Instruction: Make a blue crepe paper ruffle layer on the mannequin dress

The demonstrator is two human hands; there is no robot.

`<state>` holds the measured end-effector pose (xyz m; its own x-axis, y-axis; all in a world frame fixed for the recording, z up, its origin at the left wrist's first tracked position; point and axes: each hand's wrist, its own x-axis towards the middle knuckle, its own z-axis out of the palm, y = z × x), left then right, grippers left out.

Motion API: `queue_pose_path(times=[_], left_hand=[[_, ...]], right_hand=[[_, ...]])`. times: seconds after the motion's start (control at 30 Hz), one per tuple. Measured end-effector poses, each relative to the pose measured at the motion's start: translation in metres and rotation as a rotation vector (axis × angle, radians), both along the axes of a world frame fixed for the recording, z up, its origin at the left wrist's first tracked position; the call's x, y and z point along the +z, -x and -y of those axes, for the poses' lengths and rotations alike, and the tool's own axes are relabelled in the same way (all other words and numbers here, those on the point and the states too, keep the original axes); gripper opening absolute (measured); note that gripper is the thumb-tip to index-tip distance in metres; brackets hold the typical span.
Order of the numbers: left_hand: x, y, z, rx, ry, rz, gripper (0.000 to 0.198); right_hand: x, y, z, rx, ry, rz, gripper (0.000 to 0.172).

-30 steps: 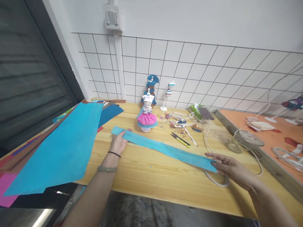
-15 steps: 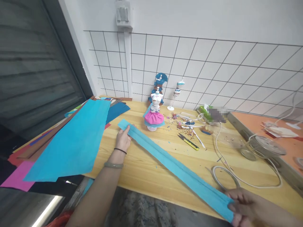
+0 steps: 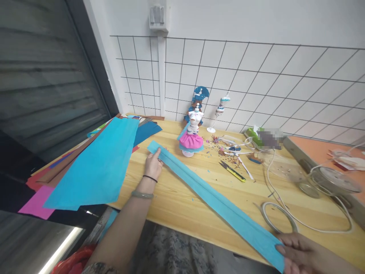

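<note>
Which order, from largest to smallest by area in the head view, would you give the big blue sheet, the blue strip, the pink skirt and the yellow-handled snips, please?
1. Big blue sheet
2. Blue strip, longer but much narrower
3. Pink skirt
4. Yellow-handled snips

Turquoise strip [image 3: 214,202], pink skirt [image 3: 191,140] (blue beneath)

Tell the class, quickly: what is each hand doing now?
Left hand: closed on the upper end of the blue strip.
Right hand: closed on its lower end.
</note>
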<state>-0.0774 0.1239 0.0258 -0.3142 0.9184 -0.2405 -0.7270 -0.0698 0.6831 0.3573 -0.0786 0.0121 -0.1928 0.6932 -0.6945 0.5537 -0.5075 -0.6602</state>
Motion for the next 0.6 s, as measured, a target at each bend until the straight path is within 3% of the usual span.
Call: queue_pose_path(times=[0.27,0.6], left_hand=[[0.005,0.004,-0.003,0.077,0.049,0.024,0.012],[0.002,0.006,-0.006,0.127,0.040,0.014,0.012]], right_hand=[[0.027,0.026,-0.011,-0.002,-0.027,-0.096,0.039],[0.024,0.023,-0.008,-0.013,-0.050,-0.159,0.039]])
